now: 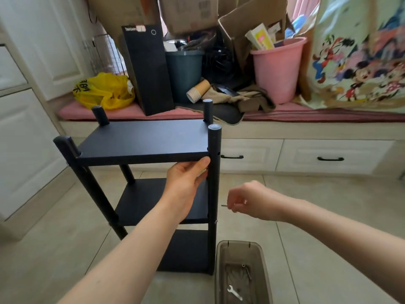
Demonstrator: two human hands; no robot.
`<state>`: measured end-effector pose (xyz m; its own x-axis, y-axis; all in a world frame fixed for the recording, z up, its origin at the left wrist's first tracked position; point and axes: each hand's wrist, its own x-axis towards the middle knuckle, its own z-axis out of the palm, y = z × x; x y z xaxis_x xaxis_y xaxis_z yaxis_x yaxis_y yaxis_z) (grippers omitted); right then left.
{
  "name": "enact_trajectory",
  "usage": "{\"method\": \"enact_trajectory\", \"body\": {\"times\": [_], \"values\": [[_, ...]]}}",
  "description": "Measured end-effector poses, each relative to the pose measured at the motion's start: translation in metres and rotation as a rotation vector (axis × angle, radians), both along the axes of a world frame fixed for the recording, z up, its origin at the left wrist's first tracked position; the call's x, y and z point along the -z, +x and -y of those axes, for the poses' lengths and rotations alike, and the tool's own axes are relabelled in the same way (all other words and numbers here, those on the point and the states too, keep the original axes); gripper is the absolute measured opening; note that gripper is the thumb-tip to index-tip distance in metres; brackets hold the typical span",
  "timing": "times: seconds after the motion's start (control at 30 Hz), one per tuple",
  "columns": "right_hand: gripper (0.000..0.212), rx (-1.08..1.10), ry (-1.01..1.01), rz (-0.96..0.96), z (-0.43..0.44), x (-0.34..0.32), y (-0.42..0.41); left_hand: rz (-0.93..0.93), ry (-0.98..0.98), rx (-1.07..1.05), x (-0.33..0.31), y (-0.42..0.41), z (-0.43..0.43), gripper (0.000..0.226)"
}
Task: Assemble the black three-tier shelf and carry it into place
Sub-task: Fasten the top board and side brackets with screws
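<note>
The black three-tier shelf (142, 141) stands upright on the tiled floor with its four round posts sticking up past the top board. My left hand (188, 176) grips the front edge of the top board next to the near right post (214, 172), thumb on top. My right hand (247, 200) hovers to the right of that post at the height of the middle board and pinches a small metal screw (224, 206) that points at the post. Small holes show in the side of the post.
A translucent brown box (221, 279) on the floor at the shelf's right foot holds a small wrench (234, 292) and screws. Behind the shelf runs a window bench (285, 126) with drawers, piled with a black box, bins, a pink bucket and a yellow bag. White cabinets stand at left.
</note>
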<state>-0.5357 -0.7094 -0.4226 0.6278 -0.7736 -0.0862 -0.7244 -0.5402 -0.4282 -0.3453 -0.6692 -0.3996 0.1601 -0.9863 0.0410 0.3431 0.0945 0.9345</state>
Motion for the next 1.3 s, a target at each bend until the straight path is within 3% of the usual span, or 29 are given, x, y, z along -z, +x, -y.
{"method": "enact_trajectory", "body": {"times": [0.13, 0.4, 0.83, 1.3], "values": [[0.015, 0.067, -0.016, 0.366, -0.02, -0.031, -0.009, -0.016, -0.022, -0.003, 0.0, 0.0, 0.003, 0.052], [0.014, 0.141, -0.05, 0.883, -0.026, -0.059, 0.001, 0.03, -0.016, 0.021, -0.001, 0.005, 0.01, 0.046], [0.015, 0.161, -0.176, 0.858, -0.022, -0.054, 0.007, 0.068, 0.009, 0.005, 0.003, 0.008, 0.014, 0.033], [0.014, 0.19, -0.158, 0.903, -0.02, -0.053, 0.017, 0.103, -0.027, 0.021, 0.003, 0.005, 0.007, 0.027]]}}
